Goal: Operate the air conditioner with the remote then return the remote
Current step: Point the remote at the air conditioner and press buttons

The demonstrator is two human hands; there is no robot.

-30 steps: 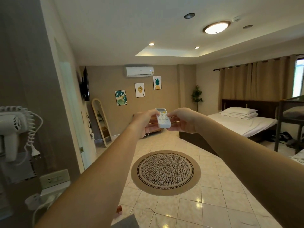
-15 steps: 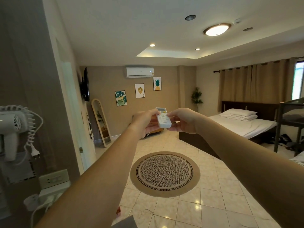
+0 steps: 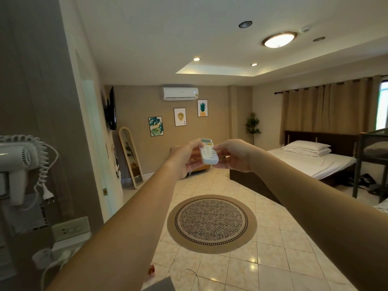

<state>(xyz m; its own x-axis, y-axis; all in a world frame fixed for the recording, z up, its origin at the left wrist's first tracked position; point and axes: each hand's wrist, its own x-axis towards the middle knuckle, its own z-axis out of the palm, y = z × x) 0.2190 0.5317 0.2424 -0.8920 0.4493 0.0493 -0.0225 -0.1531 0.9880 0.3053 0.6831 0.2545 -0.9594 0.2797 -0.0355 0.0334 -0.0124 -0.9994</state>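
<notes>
A white remote (image 3: 207, 152) with a small screen at its top is held out at arm's length, pointing toward the far wall. My left hand (image 3: 184, 158) grips it from the left side and underneath. My right hand (image 3: 233, 155) holds its right edge, with a fingertip on the buttons. The white air conditioner (image 3: 180, 93) is mounted high on the far wall above three framed pictures, with a small blue light at its right end.
A round patterned rug (image 3: 212, 223) lies on the tiled floor. A bed (image 3: 312, 162) with pillows stands at the right, a dark frame (image 3: 369, 164) beside it. On the left wall hang a hair dryer (image 3: 16, 162), a socket (image 3: 70, 227) and a TV (image 3: 112, 108); a mirror (image 3: 131, 156) leans there.
Both hands and the remote stay almost still. A small blue light now shows at the right end of the air conditioner.
</notes>
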